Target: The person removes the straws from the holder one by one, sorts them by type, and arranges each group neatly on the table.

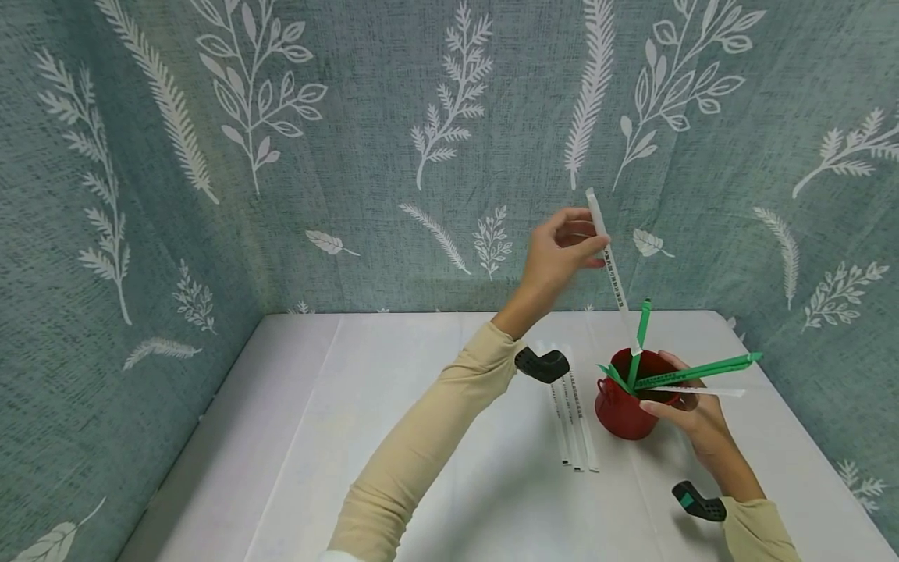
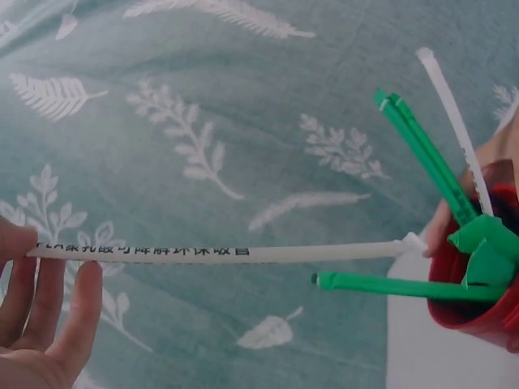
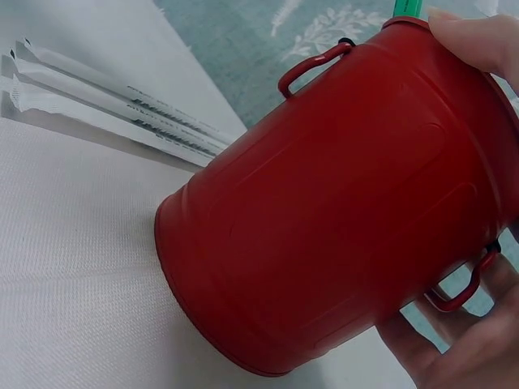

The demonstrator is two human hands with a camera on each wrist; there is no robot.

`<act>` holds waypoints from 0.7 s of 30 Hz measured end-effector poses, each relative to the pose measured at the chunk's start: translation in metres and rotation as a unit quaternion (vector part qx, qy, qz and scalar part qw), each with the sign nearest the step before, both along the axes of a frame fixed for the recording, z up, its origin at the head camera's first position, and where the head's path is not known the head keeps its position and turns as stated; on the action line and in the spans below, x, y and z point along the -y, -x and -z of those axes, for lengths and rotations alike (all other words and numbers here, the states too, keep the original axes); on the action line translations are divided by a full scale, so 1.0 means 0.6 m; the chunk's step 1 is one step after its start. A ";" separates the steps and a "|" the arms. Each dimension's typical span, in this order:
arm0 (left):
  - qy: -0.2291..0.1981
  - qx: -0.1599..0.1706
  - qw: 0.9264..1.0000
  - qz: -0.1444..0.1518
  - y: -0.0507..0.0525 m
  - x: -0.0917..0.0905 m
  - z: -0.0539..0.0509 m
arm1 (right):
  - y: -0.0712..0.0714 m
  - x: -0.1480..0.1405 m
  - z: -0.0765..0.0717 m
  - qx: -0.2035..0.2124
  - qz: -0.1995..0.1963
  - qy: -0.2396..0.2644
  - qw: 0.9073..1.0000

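Observation:
A white paper-wrapped straw with dark printing (image 1: 613, 273) is pinched near its upper end by my left hand (image 1: 562, 246). Its lower end hangs just above the mouth of a small red bucket (image 1: 623, 417), apart from the rim in the left wrist view. My right hand (image 1: 705, 421) grips the bucket at its right side, thumb near the rim and fingers by a side handle (image 3: 462, 300). Inside the bucket lean several green-wrapped straws (image 1: 709, 369) and one white-wrapped straw (image 2: 458, 126). Their lower ends are hidden by the bucket wall.
Several white-wrapped straws (image 1: 577, 425) lie side by side on the white table (image 1: 393, 375), left of the bucket. A leaf-patterned teal cloth (image 1: 379, 156) stands behind the table and along its sides. Black devices (image 1: 542, 364) are worn at both wrists.

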State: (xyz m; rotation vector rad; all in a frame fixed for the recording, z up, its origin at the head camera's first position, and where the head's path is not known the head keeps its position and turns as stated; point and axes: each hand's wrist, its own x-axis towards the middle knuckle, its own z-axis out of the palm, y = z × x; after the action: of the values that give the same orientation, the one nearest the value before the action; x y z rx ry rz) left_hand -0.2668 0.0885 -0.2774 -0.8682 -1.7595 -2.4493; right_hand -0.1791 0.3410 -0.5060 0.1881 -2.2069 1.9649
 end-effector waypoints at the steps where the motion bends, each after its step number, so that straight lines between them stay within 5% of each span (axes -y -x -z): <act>1: -0.005 0.007 1.000 0.000 0.002 0.002 0.001 | 0.001 -0.001 0.003 0.000 0.001 0.000 1.000; 8: -0.022 0.043 0.999 -0.013 0.011 0.020 0.005 | 0.000 0.000 0.002 -0.004 -0.002 0.006 1.000; 21: -0.040 0.108 0.992 -0.054 0.031 0.054 0.023 | -0.029 0.034 -0.052 0.003 -0.006 0.037 0.999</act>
State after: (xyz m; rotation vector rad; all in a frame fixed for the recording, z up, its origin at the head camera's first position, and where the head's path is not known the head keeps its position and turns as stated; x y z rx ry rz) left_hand -0.2855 0.0564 -0.2912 -0.5039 -1.7034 -2.6053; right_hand -0.1616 0.3204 -0.4750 0.1857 -2.1369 2.0539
